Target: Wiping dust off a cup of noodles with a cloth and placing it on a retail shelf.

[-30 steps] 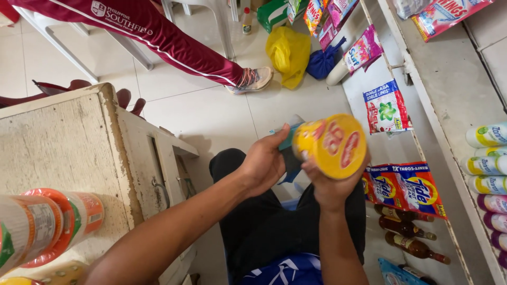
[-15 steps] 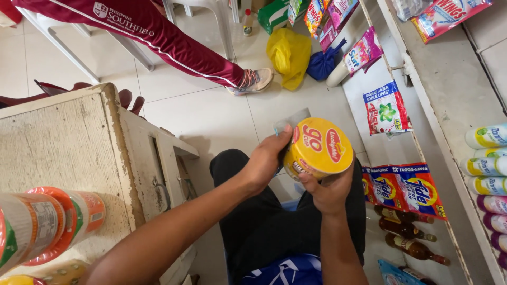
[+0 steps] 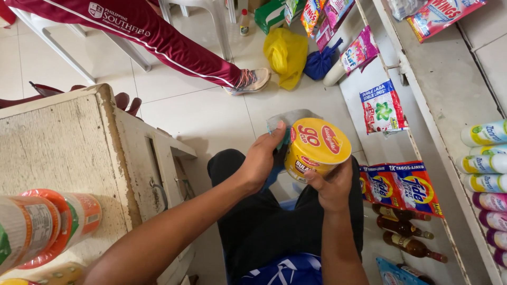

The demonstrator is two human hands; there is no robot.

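Note:
A yellow instant-noodle cup (image 3: 315, 149) with a red-printed lid is held over my lap. My right hand (image 3: 332, 186) grips it from below, fingers around its lower side. My left hand (image 3: 262, 158) presses a bluish-grey cloth (image 3: 288, 122) against the cup's left side. The cloth pokes out above and below that hand. The lid faces up toward me, tilted slightly.
A worn white wooden counter (image 3: 63, 153) stands at left with stacked orange-lidded cups (image 3: 45, 224) on it. At right, white shelves (image 3: 449, 105) hold detergent sachets (image 3: 404, 187), bottles and tubes (image 3: 483, 158). Another person's leg in maroon trousers (image 3: 158, 37) stretches across the tiled floor, near a yellow bag (image 3: 287, 53).
The cup has turned from lid facing me to lid facing more upward and come slightly lower. My left hand keeps the cloth pressed against its side.

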